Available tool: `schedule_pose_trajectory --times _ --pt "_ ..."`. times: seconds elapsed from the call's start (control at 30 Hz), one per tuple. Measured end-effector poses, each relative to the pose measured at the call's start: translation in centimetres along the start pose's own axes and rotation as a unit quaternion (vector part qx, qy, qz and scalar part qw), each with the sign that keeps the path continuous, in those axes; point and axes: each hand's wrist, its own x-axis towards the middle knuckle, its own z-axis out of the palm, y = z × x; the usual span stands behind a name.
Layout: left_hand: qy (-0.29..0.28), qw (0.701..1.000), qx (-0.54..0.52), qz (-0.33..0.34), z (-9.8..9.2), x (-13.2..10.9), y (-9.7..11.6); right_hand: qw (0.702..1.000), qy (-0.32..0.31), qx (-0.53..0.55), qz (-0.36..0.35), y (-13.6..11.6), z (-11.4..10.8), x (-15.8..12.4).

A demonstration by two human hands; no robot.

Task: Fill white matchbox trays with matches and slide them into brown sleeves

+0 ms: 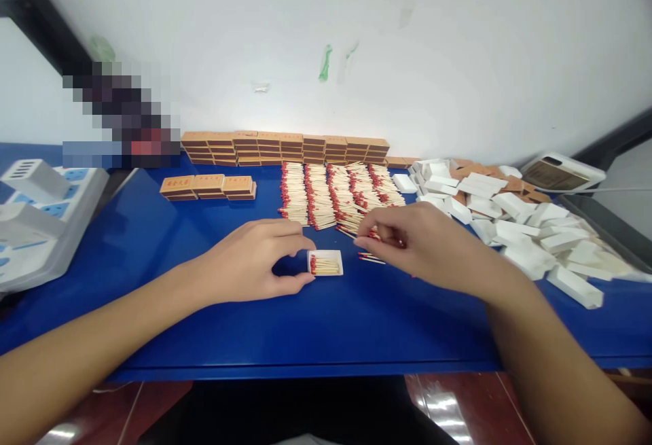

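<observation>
A small white matchbox tray (326,253) lies on the blue table, with red-tipped matches (327,268) inside. Thumb and fingers of my left hand (265,258) grip its left end. To the right of the tray, my right hand (432,248) is held low with thumb and forefinger pinched together; anything between them is too hidden to make out. A few loose matches (371,257) lie under that hand. Just beyond, several columns of matches (318,197) are laid out, partly covered by my right hand.
Stacked closed matchboxes (285,149) line the wall, and a smaller stack (208,187) stands at left. White empty trays (514,217) are heaped at right beside a corded white device (563,172). A power strip (76,221) with plugs sits at the left edge.
</observation>
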Motion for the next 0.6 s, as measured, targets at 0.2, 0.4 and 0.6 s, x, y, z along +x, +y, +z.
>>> schedule_pose_trajectory --times 0.2,0.4,0.6 --pt "-0.001 1.000 0.005 0.001 0.1 0.0 0.0 0.989 -0.129 -0.041 0.056 1.7 -1.1 -0.3" --pt "-0.003 1.000 0.011 0.001 0.0 0.0 0.0 0.986 -0.146 -0.041 0.068 1.5 -0.3 -0.2" --pt "-0.002 1.000 0.003 0.003 0.1 0.0 0.1 0.991 -0.133 0.001 0.030 1.2 -0.1 0.0"
